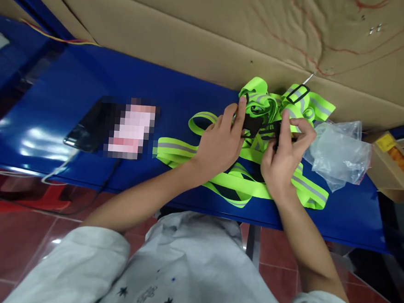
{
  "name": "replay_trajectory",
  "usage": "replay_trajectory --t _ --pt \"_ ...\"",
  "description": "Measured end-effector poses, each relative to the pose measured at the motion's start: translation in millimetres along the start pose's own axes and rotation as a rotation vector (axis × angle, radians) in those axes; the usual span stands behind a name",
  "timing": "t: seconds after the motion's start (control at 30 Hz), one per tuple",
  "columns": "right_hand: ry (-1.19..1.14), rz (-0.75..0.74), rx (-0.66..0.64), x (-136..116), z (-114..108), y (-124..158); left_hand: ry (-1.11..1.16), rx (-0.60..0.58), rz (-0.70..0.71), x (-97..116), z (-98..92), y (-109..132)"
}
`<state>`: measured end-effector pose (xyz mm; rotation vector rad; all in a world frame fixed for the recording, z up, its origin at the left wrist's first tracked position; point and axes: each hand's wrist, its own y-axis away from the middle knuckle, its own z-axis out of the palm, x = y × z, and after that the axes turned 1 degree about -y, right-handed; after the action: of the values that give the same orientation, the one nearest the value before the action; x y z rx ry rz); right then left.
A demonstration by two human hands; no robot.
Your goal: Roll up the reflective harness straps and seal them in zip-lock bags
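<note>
A fluorescent yellow-green strap [254,188] with a grey reflective stripe lies in loops and a heap on the blue table. My left hand [219,141] grips a black socket half of a plastic buckle [252,126], its index finger stretched along the strap above. Facing it, my right hand [284,157] pinches the pronged half of the buckle [268,131] between thumb and fingers. The two halves are close together; whether they touch is hard to tell. A black strap slider [298,94] sits on the webbing behind my right hand.
Clear plastic bags [342,154] lie right of the strap, beside a small cardboard box [391,160]. A phone [86,127] with a cable and a pixelated patch [132,130] are on the left. A cardboard-covered panel [182,34] stands along the table's back.
</note>
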<state>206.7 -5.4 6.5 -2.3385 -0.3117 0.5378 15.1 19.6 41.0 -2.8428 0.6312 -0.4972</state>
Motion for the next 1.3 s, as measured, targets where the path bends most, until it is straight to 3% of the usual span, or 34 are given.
replay_trajectory --t 0.2,0.33,0.5,0.73,0.93,1.17,1.3 --pt "0.007 -0.018 0.049 2 2 -1 0.027 0.072 0.015 0 7.6 1" --pt "0.061 0.01 0.03 2 3 1 0.031 0.063 0.005 -2 16.1 1" --pt "0.093 -0.001 -0.002 2 9 3 0.057 0.118 0.103 -1 27.2 3" --pt "-0.005 0.058 -0.076 0 15 4 0.086 0.102 0.125 -1 29.9 4" --pt "0.076 0.128 -0.064 3 12 4 0.147 0.168 0.199 2 39.3 7" --pt "-0.014 -0.031 -0.045 4 18 5 0.213 0.168 0.294 3 39.8 9" --pt "-0.084 -0.037 -0.088 2 16 5 0.255 0.196 0.324 -3 37.4 5"
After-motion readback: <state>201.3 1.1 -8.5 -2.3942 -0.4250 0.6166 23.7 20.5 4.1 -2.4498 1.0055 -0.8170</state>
